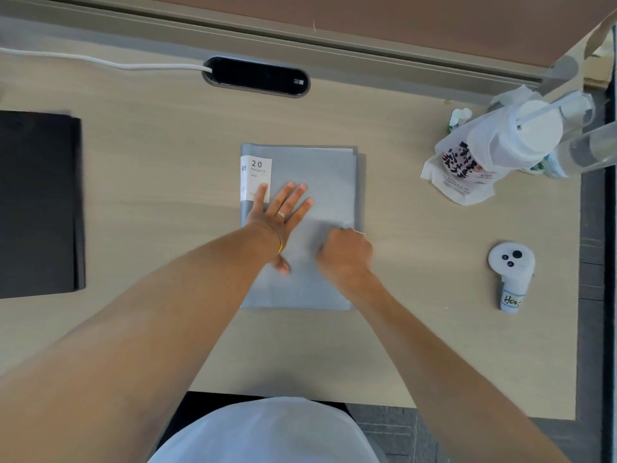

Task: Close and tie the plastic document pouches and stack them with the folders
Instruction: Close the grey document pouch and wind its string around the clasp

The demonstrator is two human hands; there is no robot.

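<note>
Left hand (280, 215) flat on folder (320, 175) | right hand (344, 253) fisted, grasp hidden

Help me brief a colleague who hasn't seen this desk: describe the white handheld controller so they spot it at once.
On the wooden desk, look right of the grey folder, near the desk's right edge. The white controller lies there alone, below the plastic bag. Only it has dark round buttons and a handwritten label on its handle.

left hand (279, 213): banded ring on one finger
left wrist: thin gold bracelet
arms: bare, sleeveless
lap: pale fabric
</note>
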